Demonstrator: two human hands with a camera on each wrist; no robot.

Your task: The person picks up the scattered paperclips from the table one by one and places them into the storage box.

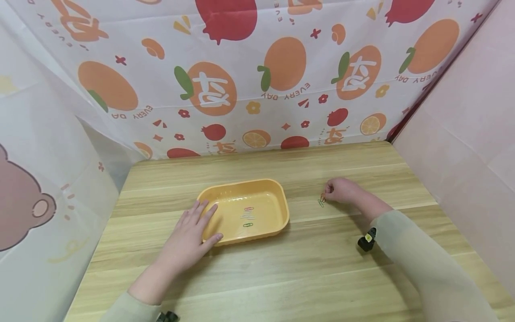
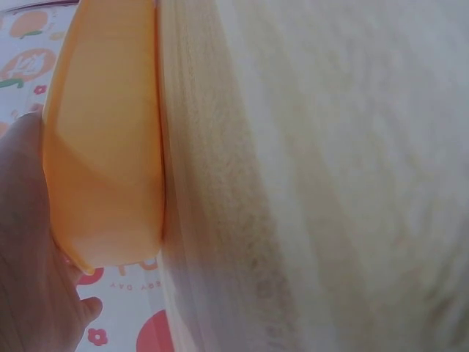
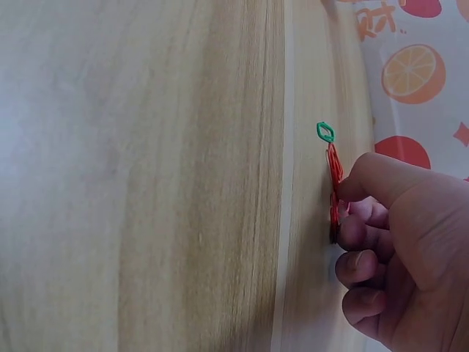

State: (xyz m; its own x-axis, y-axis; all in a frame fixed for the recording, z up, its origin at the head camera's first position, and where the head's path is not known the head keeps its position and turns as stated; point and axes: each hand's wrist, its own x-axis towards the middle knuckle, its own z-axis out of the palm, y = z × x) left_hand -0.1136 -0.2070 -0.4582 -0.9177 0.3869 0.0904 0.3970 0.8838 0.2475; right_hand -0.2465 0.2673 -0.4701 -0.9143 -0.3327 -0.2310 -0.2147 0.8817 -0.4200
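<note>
A yellow plastic tray (image 1: 227,219) sits on the wooden table. My left hand (image 1: 187,241) rests over its left rim with fingers spread and thumb on the front edge; the left wrist view shows the tray's outer side (image 2: 106,147) beside that hand. Inside lie a pink paper clip (image 1: 249,209), some white paper clips (image 1: 247,216) and a green paper clip (image 1: 247,225). To the tray's right, my right hand (image 1: 344,191) pinches at a red paper clip (image 3: 335,165) on the table. Touching the red clip's end is another green paper clip (image 3: 325,132). Fingertips partly hide the red clips.
A fruit-print cloth (image 1: 241,89) hangs behind the table's back edge. Pale sheets stand on the left (image 1: 48,134) and the right (image 1: 462,112). Wooden tabletop (image 1: 281,277) lies in front of the tray and between the forearms.
</note>
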